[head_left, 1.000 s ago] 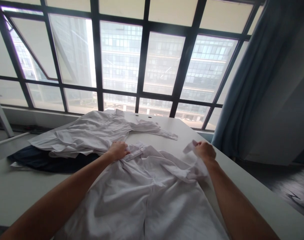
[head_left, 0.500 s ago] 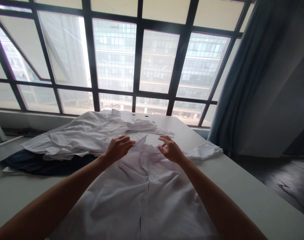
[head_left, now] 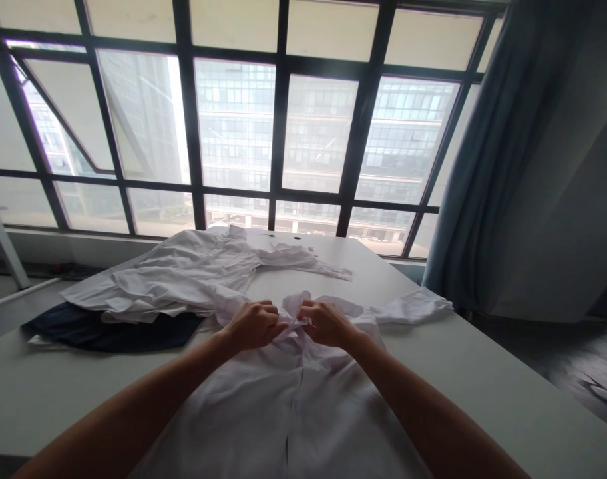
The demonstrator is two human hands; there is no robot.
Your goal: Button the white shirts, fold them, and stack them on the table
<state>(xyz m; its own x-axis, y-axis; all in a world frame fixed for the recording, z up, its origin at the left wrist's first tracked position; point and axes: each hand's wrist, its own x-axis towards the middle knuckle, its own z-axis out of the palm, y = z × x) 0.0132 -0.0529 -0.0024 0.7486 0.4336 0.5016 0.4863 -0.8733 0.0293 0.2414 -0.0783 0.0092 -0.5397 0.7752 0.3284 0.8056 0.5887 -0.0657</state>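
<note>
A white shirt [head_left: 263,406] lies spread over the near part of the table, its front opening running down the middle toward me. At its collar end, my left hand [head_left: 256,324] pinches the cloth between thumb and fingers. Close beside it, my right hand [head_left: 324,324] is closed on the other side of the collar. The two hands almost meet over the top of the front opening. One sleeve [head_left: 413,306] of this shirt stretches out to the right. What exactly lies between the fingertips is partly hidden.
Another white garment [head_left: 168,273] lies rumpled at the back left, partly over a dark navy cloth [head_left: 108,329]. The white table [head_left: 488,372] has its right edge running diagonally. Large framed windows [head_left: 233,126] stand behind it, with a blue-grey curtain [head_left: 488,173] at the right.
My right hand has gone from open fingers above the collar to gripping it. My left hand has moved right, still holding its side. Both hands are now closer together.
</note>
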